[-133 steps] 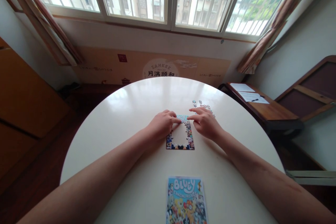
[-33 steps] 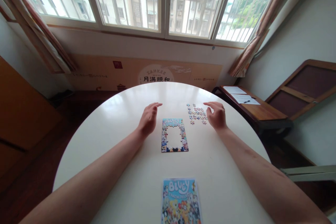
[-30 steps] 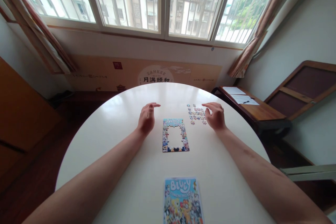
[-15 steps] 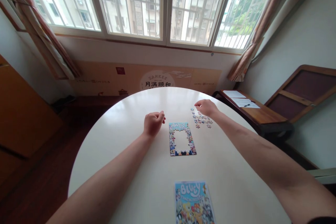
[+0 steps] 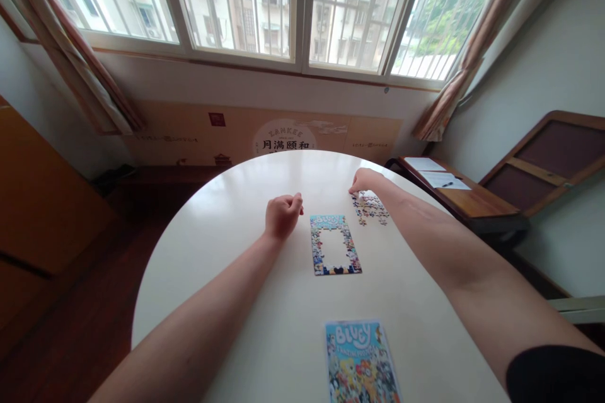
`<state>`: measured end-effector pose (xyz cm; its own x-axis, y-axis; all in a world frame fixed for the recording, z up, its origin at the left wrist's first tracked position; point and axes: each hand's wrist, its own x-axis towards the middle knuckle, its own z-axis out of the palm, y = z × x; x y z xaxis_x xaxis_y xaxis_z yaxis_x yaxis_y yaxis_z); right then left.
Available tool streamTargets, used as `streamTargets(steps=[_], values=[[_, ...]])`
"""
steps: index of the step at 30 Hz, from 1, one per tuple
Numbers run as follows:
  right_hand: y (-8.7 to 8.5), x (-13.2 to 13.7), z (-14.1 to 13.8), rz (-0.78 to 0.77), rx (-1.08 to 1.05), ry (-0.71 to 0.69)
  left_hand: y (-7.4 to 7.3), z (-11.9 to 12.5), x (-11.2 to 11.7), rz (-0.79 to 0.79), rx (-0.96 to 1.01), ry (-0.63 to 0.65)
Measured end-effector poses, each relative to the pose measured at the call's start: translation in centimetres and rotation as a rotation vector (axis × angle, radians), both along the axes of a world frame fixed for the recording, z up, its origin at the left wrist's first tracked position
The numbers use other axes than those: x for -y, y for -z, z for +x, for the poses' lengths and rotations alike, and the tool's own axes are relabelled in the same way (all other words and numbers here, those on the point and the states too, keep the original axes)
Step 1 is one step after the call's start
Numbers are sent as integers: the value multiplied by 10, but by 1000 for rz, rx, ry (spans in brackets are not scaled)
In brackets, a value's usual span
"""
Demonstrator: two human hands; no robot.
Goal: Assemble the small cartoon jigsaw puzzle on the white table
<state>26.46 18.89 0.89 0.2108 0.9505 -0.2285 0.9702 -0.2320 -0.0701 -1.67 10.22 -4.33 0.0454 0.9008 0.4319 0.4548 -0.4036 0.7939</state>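
A small jigsaw puzzle (image 5: 335,244) lies on the round white table (image 5: 227,245); its coloured border is joined and its middle is bare. My left hand (image 5: 282,215) rests just left of the puzzle, curled into a loose fist with nothing showing in it. My right hand (image 5: 363,181) reaches over the far end of a scatter of loose puzzle pieces (image 5: 371,209), fingertips pinched down at the pieces; what they hold is too small to make out. A printed "Bluey" picture card (image 5: 360,361) lies near the table's front edge.
A low wooden side table (image 5: 472,200) with papers (image 5: 433,172) and a pen stands at the right. A folded wooden frame (image 5: 548,164) leans on the right wall. Windows and curtains run along the back; a wooden cabinet (image 5: 42,201) is at the left.
Both hands left the puzzle frame. My left hand curled from open into a fist. My right hand reached farther over the loose pieces and pinched down.
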Motion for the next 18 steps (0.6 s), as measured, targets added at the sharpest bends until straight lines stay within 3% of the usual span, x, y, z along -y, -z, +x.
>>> streamTargets(steps=[9, 14, 18], values=[[-12, -3, -4, -73, -222, 29, 0, 0, -1, -19, 28, -2], [-24, 7, -4, 70, -407, 10, 4, -2, -7, -95, 127, -23], [-31, 48, -11, 262, -679, -44, 6, 0, -10, -107, 142, -25]])
